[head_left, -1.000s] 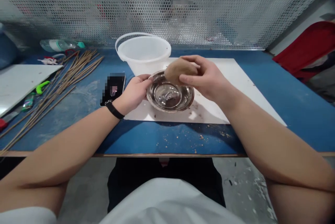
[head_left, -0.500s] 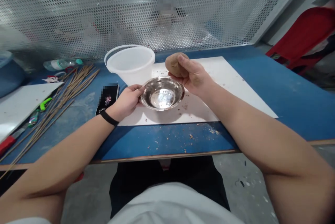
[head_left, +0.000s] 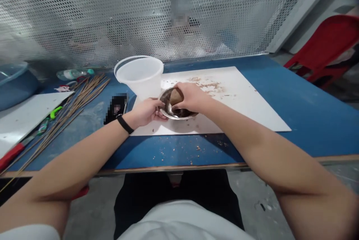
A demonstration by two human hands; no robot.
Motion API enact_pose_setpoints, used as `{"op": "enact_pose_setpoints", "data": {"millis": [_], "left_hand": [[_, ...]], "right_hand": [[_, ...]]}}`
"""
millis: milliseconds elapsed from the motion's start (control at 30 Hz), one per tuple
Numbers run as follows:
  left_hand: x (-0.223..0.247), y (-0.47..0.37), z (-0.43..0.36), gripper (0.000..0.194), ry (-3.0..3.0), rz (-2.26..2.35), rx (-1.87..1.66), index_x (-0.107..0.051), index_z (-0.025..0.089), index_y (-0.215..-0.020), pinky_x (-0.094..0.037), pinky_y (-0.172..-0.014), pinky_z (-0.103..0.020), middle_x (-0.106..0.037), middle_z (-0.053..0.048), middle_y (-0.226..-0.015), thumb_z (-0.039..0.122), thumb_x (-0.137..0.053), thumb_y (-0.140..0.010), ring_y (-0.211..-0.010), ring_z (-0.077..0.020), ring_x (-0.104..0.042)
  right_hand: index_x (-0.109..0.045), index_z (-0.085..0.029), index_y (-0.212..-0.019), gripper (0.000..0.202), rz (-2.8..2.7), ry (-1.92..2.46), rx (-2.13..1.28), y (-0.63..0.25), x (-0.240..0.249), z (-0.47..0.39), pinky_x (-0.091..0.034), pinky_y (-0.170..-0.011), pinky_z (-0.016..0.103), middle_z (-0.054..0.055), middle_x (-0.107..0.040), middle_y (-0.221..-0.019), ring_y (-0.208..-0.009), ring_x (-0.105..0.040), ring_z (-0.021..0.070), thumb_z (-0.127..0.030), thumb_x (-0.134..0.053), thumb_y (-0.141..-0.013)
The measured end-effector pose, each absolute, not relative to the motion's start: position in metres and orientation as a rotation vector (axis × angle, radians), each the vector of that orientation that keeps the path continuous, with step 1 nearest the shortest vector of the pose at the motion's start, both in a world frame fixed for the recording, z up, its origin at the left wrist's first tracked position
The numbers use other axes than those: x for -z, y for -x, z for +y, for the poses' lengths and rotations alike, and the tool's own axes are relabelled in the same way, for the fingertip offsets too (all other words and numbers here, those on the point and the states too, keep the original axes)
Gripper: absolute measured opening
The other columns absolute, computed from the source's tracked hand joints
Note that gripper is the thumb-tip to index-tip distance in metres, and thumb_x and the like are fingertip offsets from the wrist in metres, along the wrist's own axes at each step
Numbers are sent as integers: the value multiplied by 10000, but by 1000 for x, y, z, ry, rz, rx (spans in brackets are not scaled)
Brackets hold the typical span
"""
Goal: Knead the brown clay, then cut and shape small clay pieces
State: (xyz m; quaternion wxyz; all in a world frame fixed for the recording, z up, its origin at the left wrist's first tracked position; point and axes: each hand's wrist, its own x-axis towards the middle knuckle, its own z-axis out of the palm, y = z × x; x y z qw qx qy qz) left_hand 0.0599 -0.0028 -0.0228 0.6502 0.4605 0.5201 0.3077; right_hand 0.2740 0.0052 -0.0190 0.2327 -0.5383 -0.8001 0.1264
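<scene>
A shiny metal bowl [head_left: 182, 117] is over the near part of a white board [head_left: 246, 101]. My left hand [head_left: 148, 113] grips its left rim between thumb and fingers. Inside the bowl is a brown lump of clay [head_left: 176, 97], held from above by my right hand [head_left: 190, 98], which is closed around it. The hand hides much of the lump and the right side of the bowl. Whether the lump touches the bowl's bottom, I cannot tell.
Behind the bowl stands a white bucket [head_left: 140, 71]. Left of my wrist lies a phone [head_left: 114, 109]. Farther left are thin brown sticks [head_left: 81, 96], a plastic bottle [head_left: 74, 74] and a blue basin [head_left: 17, 85]. Brown crumbs [head_left: 210, 86] dot the board. A perforated metal panel [head_left: 126, 15] rises behind.
My right hand has brought the clay lump down and left, from above the bowl's right rim into the bowl. My left hand still holds the rim.
</scene>
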Motion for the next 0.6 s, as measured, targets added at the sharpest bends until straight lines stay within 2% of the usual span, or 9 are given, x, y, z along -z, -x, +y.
{"op": "enact_pose_setpoints", "data": {"millis": [100,200,267,400,500,600], "left_hand": [[21,-63,-11,177,-1036,1141,-639,-685,131,-779,-667,-584,-377,-663,-105,-543,76,-605,-927,-500,-227,-691],[21,-62,-15,219,-1030,1111,-590,-671,137,-764,-665,-592,-363,-609,-64,-507,62,-591,-953,-483,-202,-664],[23,-60,-14,251,-1036,1092,-582,-668,133,-742,-664,-605,-344,-590,-49,-505,76,-600,-978,-475,-175,-639],[27,-57,-11,209,-1047,1063,-627,-702,114,-786,-671,-649,-352,-630,-65,-553,87,-631,-980,-524,-182,-667],[29,-57,-10,115,-1043,1055,-682,-713,120,-871,-681,-700,-390,-652,-51,-593,64,-648,-948,-545,-188,-677],[30,-59,-10,127,-1045,1075,-711,-686,130,-842,-671,-699,-390,-646,-47,-598,69,-652,-948,-530,-177,-655]], "right_hand": [[-641,-164,-1337,646,-2312,1566,-300,-258,22,0,-578,-946,483,194,-732,-1310,-1155,-723,386,-352,-950,-802],[-607,-118,-1379,603,-2415,1600,-181,-246,24,-3,-576,-945,494,262,-657,-1384,-1155,-729,417,-261,-881,-861],[-608,-128,-1371,579,-2425,1570,-177,-245,26,-2,-573,-981,512,263,-640,-1399,-1189,-719,430,-228,-862,-861],[-627,-195,-1340,585,-2270,1417,-430,-258,29,6,-569,-1066,518,176,-692,-1388,-1246,-697,377,-284,-896,-828],[-686,-226,-1238,587,-1924,1394,-674,-272,26,15,-577,-1067,548,108,-768,-1242,-1176,-713,352,-419,-950,-752],[-731,-224,-1114,625,-1565,1212,-893,-284,20,22,-615,-1009,547,86,-783,-1121,-1097,-732,332,-541,-1004,-650]]}}
